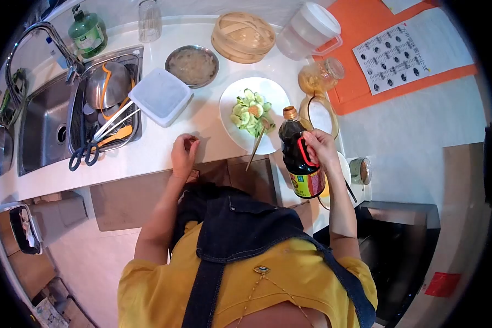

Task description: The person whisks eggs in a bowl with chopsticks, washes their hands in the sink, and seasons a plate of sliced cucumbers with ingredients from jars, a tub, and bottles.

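My right hand (321,147) grips a large soy sauce bottle (298,156) by its red handle. Dark liquid fills the bottle, which has a yellow and red label and tilts slightly, its neck toward the plate. Just left of the bottle is a white plate (232,106) with sliced cucumber (251,112) and a small light-brown heap in the middle. A utensil handle (254,150) sticks out over the counter's front edge. My left hand (185,153) rests at that edge with its fingers curled; whether something small is inside is hidden.
Behind the plate stand a metal bowl (192,66), a bamboo steamer (243,37) and a clear pitcher (308,31). A white-lidded container (161,95) sits beside the dish rack (138,71) and sink (44,123). Glass jars (320,75) stand to the right, near an orange sheet (355,98).
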Motion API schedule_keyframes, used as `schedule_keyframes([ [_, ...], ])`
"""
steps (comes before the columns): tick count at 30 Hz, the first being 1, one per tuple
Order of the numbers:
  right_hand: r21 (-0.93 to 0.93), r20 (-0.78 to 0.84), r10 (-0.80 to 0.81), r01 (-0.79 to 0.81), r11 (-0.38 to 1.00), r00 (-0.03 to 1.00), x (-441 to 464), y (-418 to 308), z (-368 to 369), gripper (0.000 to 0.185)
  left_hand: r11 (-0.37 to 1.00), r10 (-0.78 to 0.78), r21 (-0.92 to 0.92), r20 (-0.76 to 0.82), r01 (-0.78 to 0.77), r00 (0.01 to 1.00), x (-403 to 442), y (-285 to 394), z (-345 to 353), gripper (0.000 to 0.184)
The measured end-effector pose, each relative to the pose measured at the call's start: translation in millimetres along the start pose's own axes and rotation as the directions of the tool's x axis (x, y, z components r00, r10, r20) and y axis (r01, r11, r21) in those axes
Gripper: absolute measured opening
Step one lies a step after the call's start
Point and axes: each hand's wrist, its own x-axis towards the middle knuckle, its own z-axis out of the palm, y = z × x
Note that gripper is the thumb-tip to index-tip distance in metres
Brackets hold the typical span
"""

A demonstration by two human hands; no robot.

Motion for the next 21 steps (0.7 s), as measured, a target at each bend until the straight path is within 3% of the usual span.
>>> schedule_keyframes([
  [21,-0.183,0.013,0.058,-0.055,0.982,0.998,13.1,-11.8,5.3,0.031,0.999,0.011,0.035,0.0,-0.011,1.0,0.0,3.8,-3.5,0.024],
])
